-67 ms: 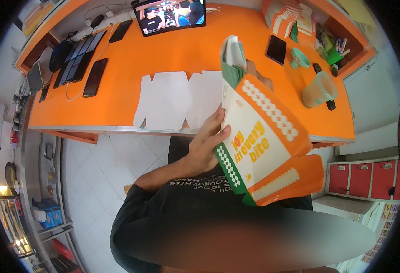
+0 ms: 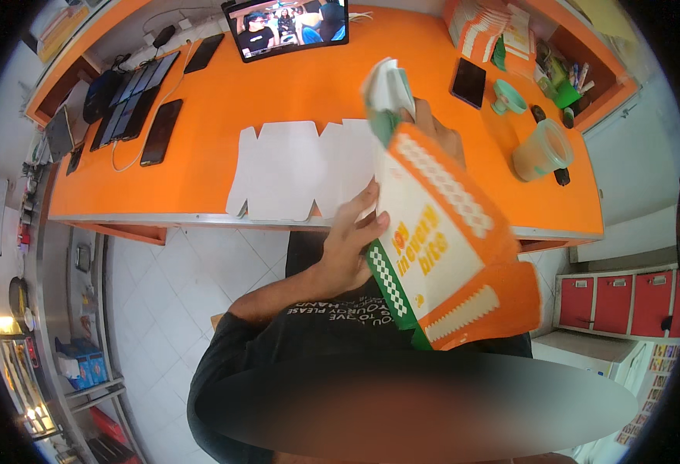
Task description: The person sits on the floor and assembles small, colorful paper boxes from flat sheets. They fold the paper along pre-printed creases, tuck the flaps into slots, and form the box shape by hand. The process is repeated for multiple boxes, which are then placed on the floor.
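Note:
A cardboard food carton (image 2: 440,232) in white, orange and green, partly folded, is held up in front of my chest. My left hand (image 2: 354,236) grips its left edge, thumb on the printed face and fingers around the side. At the far upper end, my right hand (image 2: 439,133) closes on the carton from behind, its fingers partly hidden by the card. Folded flaps at that end show white and green and look blurred. Beyond the left hand, a flat carton blank (image 2: 282,170) lies white side up on the orange table (image 2: 201,108), near its front edge.
Stacked cartons (image 2: 475,35) stand at the back right. Around them are a phone (image 2: 468,83), a small turquoise fan-like object (image 2: 509,98), a clear plastic cup (image 2: 541,152) and a green pen holder (image 2: 567,96). A tablet (image 2: 287,29) plays video; more phones (image 2: 161,132) lie left.
The carton has turned slightly, its upper end and lower right flap shifting left. More of my right hand shows behind it. My left hand keeps its hold.

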